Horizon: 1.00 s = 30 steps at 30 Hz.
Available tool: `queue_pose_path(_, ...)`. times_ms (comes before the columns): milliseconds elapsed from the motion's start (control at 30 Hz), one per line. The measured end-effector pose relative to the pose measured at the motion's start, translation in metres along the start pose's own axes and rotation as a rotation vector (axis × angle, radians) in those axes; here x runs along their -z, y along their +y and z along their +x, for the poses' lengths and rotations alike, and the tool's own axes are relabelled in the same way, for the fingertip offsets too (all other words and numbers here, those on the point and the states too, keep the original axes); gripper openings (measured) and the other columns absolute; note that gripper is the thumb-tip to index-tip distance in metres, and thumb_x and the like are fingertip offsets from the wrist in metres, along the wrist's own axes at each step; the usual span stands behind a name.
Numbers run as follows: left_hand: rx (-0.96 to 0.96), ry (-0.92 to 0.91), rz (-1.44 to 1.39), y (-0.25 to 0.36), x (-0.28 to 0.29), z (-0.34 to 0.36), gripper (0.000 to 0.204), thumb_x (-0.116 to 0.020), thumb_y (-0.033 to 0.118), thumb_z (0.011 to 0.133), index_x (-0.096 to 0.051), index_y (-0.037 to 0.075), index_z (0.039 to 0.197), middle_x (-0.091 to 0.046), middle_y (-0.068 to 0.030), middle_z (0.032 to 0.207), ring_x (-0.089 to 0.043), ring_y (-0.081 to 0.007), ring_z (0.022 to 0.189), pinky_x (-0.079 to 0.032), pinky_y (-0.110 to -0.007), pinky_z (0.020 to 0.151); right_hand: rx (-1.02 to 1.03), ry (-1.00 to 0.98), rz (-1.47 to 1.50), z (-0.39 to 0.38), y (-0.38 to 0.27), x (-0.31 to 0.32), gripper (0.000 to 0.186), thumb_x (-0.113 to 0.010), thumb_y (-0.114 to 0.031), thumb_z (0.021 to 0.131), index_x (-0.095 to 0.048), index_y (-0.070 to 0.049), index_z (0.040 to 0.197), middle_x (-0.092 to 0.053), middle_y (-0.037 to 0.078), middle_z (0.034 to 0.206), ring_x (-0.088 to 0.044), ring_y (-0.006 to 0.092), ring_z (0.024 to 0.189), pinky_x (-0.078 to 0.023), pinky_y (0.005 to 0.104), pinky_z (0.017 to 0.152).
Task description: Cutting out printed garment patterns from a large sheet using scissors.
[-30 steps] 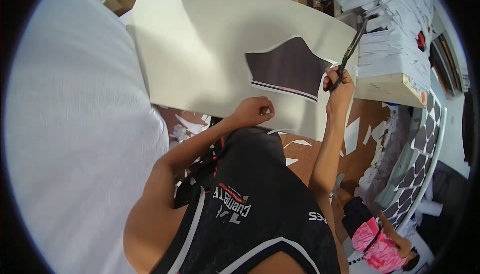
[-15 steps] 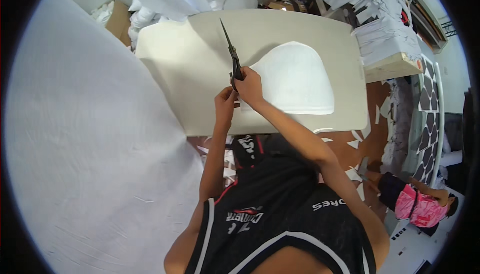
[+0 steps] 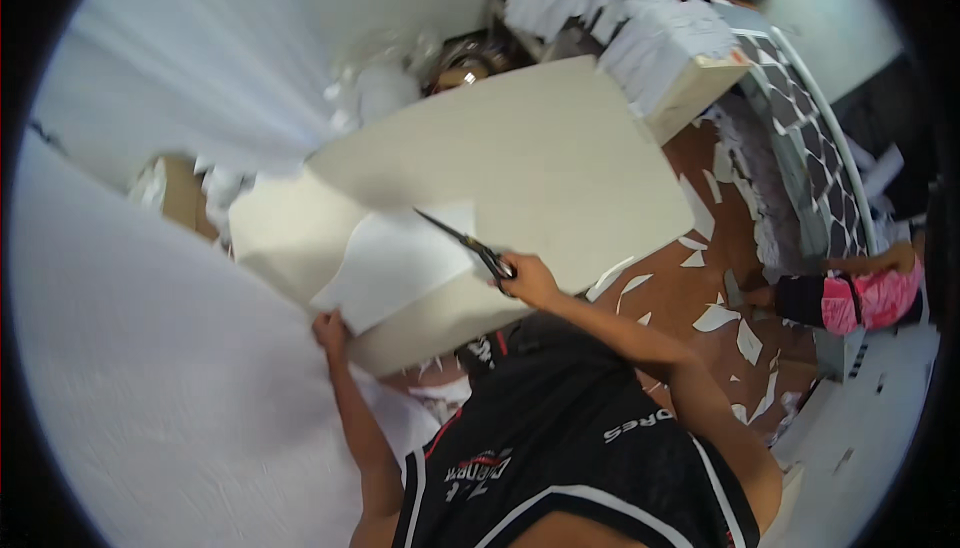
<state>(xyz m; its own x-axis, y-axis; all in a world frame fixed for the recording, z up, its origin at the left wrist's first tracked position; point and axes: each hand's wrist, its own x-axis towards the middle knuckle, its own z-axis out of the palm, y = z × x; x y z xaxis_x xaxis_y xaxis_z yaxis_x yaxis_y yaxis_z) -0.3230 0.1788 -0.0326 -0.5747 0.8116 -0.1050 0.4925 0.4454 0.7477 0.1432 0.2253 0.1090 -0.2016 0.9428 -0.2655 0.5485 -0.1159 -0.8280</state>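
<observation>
My right hand (image 3: 530,281) grips the black handles of a pair of long scissors (image 3: 462,238). Their blades point up and to the left, over the right part of a curved white fabric piece (image 3: 400,263). That piece lies on the beige table (image 3: 540,138), toward its near left side. At the piece's near left corner, my left hand (image 3: 330,331) is closed on the edge, with its fingertips partly hidden.
White cloth (image 3: 180,368) hangs along the left. Stacked white fabric (image 3: 640,8) rests on a wooden box (image 3: 700,98) past the table's far right corner. White scraps (image 3: 717,318) litter the brown floor. A person in pink (image 3: 870,300) is at the far right.
My left hand has moved left with the fabric piece, which now lies left of the scissors' handles. My right hand and the scissors have moved lower and rightward. The whole view has turned.
</observation>
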Motion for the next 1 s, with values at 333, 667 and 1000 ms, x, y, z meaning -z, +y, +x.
queue_pose_path(333,-0.473,0.066,0.540,0.122,-0.041,-0.061,0.051,-0.059,0.030,0.095,-0.051,0.009,0.141,-0.047,-0.0232,0.143,-0.039,-0.0370,0.136,-0.028,-0.050,0.115,-0.273,0.371,-0.102,-0.033,0.093,0.069,0.048,-0.082,-0.038,0.076,-0.061,0.005,0.073,-0.057,0.018,0.059,-0.056,0.0313,0.054,-0.043,0.0437,0.057)
queue_pose_path(667,-0.308,0.171,0.710,0.137,-0.058,-0.063,0.046,-0.056,0.032,0.096,-0.056,0.004,0.132,-0.049,-0.0229,0.139,-0.038,-0.0391,0.136,-0.026,-0.053,0.114,-0.147,0.264,-0.169,-0.019,0.156,0.109,0.031,-0.072,-0.012,0.077,-0.059,0.007,0.097,-0.059,0.025,0.097,-0.061,0.0429,0.090,-0.048,0.0490,0.079)
queue_pose_path(1000,-0.166,-0.239,-0.134,0.347,-0.338,-0.258,0.044,-0.056,0.035,0.097,-0.061,0.001,0.124,-0.061,-0.0171,0.104,-0.060,-0.0295,0.098,-0.047,-0.039,0.087,0.223,0.179,-0.101,0.014,0.219,0.123,0.044,-0.062,-0.008,0.081,-0.053,0.005,0.123,-0.059,0.026,0.118,-0.054,0.0427,0.113,-0.044,0.0477,0.097)
